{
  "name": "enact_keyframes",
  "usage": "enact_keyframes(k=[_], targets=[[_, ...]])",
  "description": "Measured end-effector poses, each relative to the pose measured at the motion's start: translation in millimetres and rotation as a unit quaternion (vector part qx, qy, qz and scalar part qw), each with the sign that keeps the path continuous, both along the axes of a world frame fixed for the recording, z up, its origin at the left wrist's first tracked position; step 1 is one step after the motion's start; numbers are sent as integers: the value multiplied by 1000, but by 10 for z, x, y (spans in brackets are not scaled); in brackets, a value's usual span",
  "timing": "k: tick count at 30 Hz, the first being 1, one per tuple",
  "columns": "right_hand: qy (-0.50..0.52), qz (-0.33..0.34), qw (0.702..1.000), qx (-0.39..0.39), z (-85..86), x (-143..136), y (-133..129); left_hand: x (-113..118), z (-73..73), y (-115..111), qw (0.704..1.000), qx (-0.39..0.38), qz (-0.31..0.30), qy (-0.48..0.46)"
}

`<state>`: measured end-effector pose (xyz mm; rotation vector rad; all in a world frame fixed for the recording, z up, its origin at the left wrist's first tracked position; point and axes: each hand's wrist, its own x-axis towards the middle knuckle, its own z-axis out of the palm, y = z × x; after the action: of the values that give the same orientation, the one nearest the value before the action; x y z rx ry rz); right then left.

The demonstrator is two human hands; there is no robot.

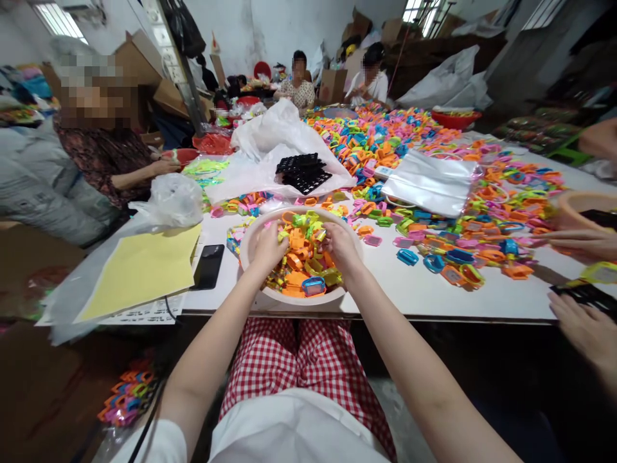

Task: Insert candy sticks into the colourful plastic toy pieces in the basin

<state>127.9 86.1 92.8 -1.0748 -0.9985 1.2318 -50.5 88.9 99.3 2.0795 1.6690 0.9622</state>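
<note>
In front of me a whitish basin (245, 247) stands at the table edge, heaped with small plastic toy watches (299, 244), mostly orange and yellow-green, with a blue one near its front. My left hand (270, 247) reaches in over the left side, its fingers curled among the pieces; what they grip is hidden. Over the right side comes my right hand (340, 244), fingers bent together at a yellow-green piece (317, 233) that looks like a toy watch. Both hands are inside the rim, apart from each other.
Left of the basin lie a phone (208, 267) and a yellow sheet (144, 270). Behind it are black plastic grids (303, 172) on white plastic bags. A large heap of toy watches (385, 141) spreads beyond. A co-worker's hands (583, 321) are at the right; other people sit around.
</note>
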Motion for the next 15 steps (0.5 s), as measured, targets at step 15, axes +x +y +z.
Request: enact_keyframes(k=[15], targets=[[209,99,971,-63,55,-372,-449,112,-172,-542,924,-25,-122,-360]])
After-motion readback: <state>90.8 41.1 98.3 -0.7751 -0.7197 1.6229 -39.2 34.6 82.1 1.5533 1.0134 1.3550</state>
